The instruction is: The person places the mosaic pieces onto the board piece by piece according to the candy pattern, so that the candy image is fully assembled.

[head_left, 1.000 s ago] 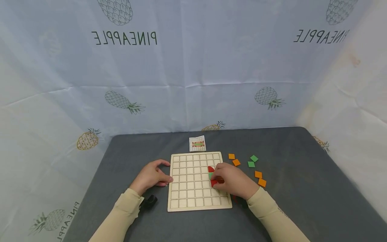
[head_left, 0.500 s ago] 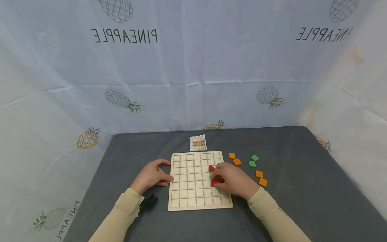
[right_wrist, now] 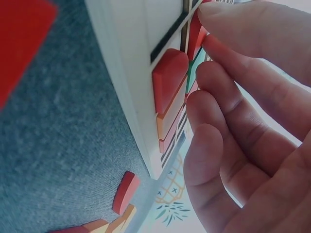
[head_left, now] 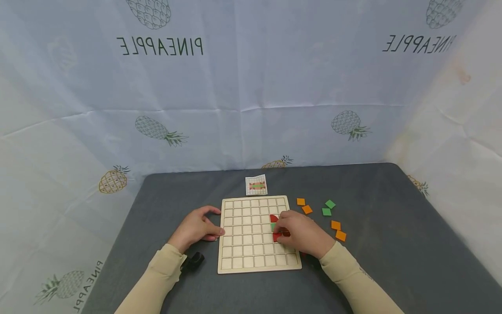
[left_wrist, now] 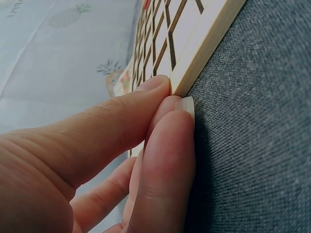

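A wooden grid board (head_left: 248, 244) lies on the dark table. My left hand (head_left: 196, 229) holds its left edge; in the left wrist view the thumb (left_wrist: 121, 114) touches the upper edge and a fingertip sits lower against the side. Over the board's right part, my right hand (head_left: 302, 233) pinches a red tile (right_wrist: 195, 31) between thumb and forefinger, down at a grid cell. Beside it sits a green tile (head_left: 273, 227), then a red rounded tile (head_left: 273, 218). The right wrist view shows another red rounded tile (right_wrist: 170, 80) and an orange tile (right_wrist: 171, 114) in the outer column.
Loose orange tiles (head_left: 307, 209) and green tiles (head_left: 327, 212) lie right of the board. A loose red tile (right_wrist: 125, 193) lies off the board. Behind it is a small pattern card (head_left: 256, 186). A black object (head_left: 194, 261) is by the left wrist.
Both hands and the board stay in nearly the same place. The head view shifts only slightly; the right hand keeps its fingers on the red tile.
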The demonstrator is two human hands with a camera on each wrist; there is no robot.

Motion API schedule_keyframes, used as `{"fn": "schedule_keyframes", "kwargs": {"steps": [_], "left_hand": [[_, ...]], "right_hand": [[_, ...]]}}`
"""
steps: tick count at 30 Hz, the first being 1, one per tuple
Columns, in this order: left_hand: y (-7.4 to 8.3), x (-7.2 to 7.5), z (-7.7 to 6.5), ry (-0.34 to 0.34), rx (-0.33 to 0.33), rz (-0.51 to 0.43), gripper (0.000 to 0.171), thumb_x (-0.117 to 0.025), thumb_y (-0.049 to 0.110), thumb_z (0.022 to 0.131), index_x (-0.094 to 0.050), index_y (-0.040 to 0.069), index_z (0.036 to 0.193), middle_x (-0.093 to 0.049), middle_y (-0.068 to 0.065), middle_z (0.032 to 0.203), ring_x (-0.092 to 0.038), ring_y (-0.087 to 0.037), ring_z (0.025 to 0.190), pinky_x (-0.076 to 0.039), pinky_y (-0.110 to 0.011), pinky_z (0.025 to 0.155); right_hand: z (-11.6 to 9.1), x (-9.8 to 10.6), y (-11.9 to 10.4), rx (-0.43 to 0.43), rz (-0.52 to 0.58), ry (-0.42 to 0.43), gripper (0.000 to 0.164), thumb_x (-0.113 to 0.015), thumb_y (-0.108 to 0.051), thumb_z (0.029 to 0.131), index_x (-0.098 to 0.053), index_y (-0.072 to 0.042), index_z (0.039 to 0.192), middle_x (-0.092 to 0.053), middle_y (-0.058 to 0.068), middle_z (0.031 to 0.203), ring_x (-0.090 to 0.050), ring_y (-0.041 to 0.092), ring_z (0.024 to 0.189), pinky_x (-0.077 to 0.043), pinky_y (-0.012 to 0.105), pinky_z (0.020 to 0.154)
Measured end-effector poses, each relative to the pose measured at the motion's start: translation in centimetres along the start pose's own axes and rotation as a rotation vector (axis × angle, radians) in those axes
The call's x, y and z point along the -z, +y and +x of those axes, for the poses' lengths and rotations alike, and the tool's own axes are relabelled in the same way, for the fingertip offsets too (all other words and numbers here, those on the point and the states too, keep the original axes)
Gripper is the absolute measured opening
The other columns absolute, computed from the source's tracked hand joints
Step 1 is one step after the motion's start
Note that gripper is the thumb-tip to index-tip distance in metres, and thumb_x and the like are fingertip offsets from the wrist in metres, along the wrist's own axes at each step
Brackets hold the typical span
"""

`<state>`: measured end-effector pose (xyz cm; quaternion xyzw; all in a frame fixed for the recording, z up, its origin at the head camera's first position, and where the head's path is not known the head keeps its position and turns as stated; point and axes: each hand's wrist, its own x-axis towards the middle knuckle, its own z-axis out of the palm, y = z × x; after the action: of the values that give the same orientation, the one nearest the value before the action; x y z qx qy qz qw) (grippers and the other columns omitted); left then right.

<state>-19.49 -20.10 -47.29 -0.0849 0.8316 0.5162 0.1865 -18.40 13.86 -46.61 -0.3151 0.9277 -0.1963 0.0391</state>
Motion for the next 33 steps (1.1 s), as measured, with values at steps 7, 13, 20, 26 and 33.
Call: {"fn": "schedule_keyframes", "kwargs": {"steps": [7,13,20,26,33], "left_hand": [[0.0,0.0,0.0,-0.001,-0.004,-0.004,0.070,-0.098,0.010,0.078,-0.066,0.015,0.141,-0.070,-0.015,0.089,-0.076,-0.021,0.071,-0.068,-0.034,0.066],[-0.2,0.1,-0.2,-0.009,-0.034,-0.008,0.071,-0.097,0.011,0.079,-0.065,0.014,0.142,-0.069,-0.016,0.088,-0.076,-0.023,0.071,-0.068,-0.036,0.068],[-0.2,0.0,-0.3,-0.012,-0.037,-0.011,0.071,-0.098,0.010,0.079,-0.066,0.014,0.142,-0.069,-0.016,0.088,-0.076,-0.023,0.071,-0.068,-0.037,0.068],[-0.3,0.0,-0.2,-0.008,-0.036,-0.010,0.071,-0.098,0.010,0.079,-0.066,0.014,0.142,-0.070,-0.016,0.088,-0.077,-0.022,0.071,-0.068,-0.037,0.067],[-0.2,-0.1,-0.2,0.000,-0.026,-0.006,0.071,-0.098,0.011,0.079,-0.066,0.014,0.141,-0.071,-0.016,0.088,-0.076,-0.022,0.070,-0.068,-0.036,0.066]], "right_hand": [[-0.6,1.2,1.4,-0.018,0.063,0.037,0.007,-0.086,-0.018,0.094,-0.083,-0.019,0.100,-0.067,-0.006,0.096,-0.058,0.010,0.083,-0.052,0.021,0.068],[-1.8,3.2,4.4,-0.139,0.053,0.075,0.010,-0.085,-0.020,0.096,-0.083,-0.020,0.106,-0.068,-0.010,0.097,-0.059,0.008,0.083,-0.056,0.025,0.071],[-4.2,5.5,9.9,-0.255,0.058,0.106,0.011,-0.080,-0.019,0.100,-0.082,-0.016,0.111,-0.072,-0.005,0.103,-0.068,0.013,0.093,-0.064,0.040,0.084],[-5.4,6.3,14.1,-0.314,0.049,0.097,0.018,-0.078,-0.013,0.100,-0.080,-0.010,0.118,-0.074,0.004,0.107,-0.069,0.021,0.096,-0.063,0.047,0.084],[-5.2,6.6,15.8,-0.344,0.056,0.042,0.033,-0.078,-0.013,0.099,-0.076,-0.009,0.132,-0.072,0.007,0.111,-0.066,0.023,0.099,-0.061,0.051,0.088]]}}
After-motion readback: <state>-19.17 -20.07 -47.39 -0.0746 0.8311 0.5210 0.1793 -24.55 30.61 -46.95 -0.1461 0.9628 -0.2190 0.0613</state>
